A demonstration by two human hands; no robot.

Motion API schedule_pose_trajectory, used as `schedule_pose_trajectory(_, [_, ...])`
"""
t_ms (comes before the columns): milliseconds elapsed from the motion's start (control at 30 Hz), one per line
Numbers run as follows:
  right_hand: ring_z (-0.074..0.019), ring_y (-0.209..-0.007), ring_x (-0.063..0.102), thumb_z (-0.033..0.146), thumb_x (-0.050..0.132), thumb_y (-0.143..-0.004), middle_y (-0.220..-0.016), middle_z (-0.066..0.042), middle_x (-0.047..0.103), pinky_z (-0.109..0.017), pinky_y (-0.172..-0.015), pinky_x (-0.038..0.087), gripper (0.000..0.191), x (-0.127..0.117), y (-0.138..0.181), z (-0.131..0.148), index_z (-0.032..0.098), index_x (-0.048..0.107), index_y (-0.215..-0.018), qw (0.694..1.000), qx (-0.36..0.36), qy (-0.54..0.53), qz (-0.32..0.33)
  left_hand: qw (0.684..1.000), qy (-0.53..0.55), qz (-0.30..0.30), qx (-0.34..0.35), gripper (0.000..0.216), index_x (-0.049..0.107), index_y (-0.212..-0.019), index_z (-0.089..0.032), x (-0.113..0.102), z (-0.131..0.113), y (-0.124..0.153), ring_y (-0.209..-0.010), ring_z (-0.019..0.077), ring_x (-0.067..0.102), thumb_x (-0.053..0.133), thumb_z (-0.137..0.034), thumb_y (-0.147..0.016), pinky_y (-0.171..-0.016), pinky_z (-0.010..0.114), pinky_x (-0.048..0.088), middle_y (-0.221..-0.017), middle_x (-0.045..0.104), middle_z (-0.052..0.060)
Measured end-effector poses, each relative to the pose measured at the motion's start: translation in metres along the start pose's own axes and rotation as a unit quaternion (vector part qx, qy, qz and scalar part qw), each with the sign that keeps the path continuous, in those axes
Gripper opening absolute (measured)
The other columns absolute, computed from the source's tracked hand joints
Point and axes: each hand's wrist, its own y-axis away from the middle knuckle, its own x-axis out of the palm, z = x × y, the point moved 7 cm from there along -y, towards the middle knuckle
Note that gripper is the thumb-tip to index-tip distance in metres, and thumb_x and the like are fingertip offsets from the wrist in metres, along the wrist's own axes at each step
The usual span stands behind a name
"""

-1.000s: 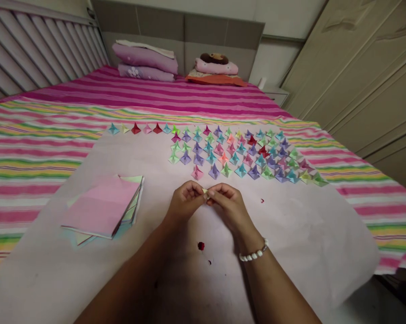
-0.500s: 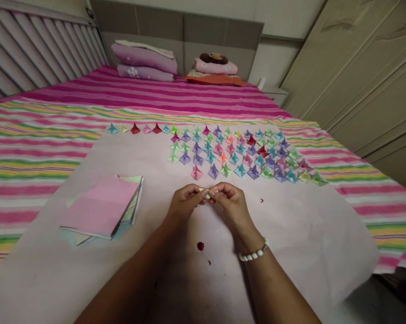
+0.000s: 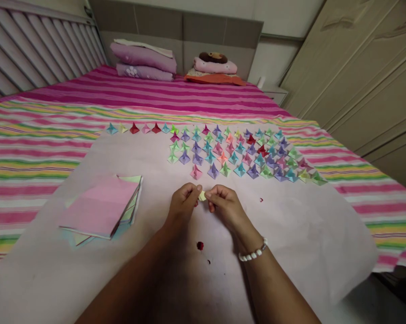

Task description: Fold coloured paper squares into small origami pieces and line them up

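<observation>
The small pale-yellow paper piece (image 3: 202, 195) was mostly hidden between fingertips. The left hand (image 3: 183, 203) pinched its left edge and the right hand (image 3: 223, 206) its right, above the white sheet (image 3: 307, 234). From 12 to 1 o'clock stood dozens of folded paper shapes (image 3: 229, 153), too small to count. One paper stack (image 3: 100, 207) lay at 9 o'clock.

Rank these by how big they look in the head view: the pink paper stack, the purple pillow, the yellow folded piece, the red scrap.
1. pink paper stack, though it lies nearer the camera.
2. purple pillow.
3. yellow folded piece and red scrap: alike, both tiny, unranked.
</observation>
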Motion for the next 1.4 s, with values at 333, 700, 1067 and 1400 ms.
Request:
schedule_pose_trajectory(333, [-0.0061,-0.038,0.036,0.028,0.072,-0.065,-0.044,0.006,0.047,-0.022,-0.042,0.023,0.028,0.003,-0.002,-0.007,0.018,0.049,-0.054,0.989,0.058,-0.133,-0.003,0.997,0.073,0.012,-0.032,0.031,0.064,-0.077,-0.017,0.0,0.011,-0.006,-0.057,0.0116,0.05,0.058,-0.047,-0.08,-0.054,0.023,0.039,-0.062,0.058,0.0])
schedule_pose_trajectory(700, [-0.0051,-0.039,0.029,0.025,0.068,-0.066,-0.046,0.006,0.04,-0.022,-0.039,0.016,0.024,-0.004,-0.005,-0.009,0.017,0.048,-0.053,0.982,0.074,-0.172,-0.005,0.973,-0.077,0.039,0.214,0.011,0.072,-0.082,-0.021,0.001,-0.03,-0.001,-0.07,0.0126,0.056,0.065,-0.018,-0.074,-0.059,0.024,0.044,-0.084,0.062,0.005])
schedule_pose_trajectory(1067, [-0.0058,-0.039,0.03,0.034,0.069,-0.07,-0.043,0.006,0.04,-0.023,-0.039,0.017,0.033,-0.009,-0.005,-0.01,0.018,0.047,-0.051,0.995,0.065,-0.065,-0.027,0.968,-0.134,0.057,0.203,0.016,0.075,-0.083,-0.022,0.005,-0.023,-0.004,-0.06,0.0098,0.052,0.065,-0.017,-0.071,-0.054,0.022,0.041,-0.078,0.059,0.003])
schedule_pose_trajectory(1400, [-0.0116,-0.055,0.044,0.029,0.067,-0.071,-0.064,0.002,0.055,-0.025,-0.053,0.035,0.01,-0.027,-0.001,0.014,0.02,0.065,-0.073,0.967,-0.119,0.174,-0.145,0.975,-0.168,0.055,0.136,0.011,0.072,-0.08,-0.021,-0.001,-0.001,-0.01,-0.062,0.0111,0.055,0.062,-0.02,-0.076,-0.058,0.024,0.042,-0.081,0.063,0.002])
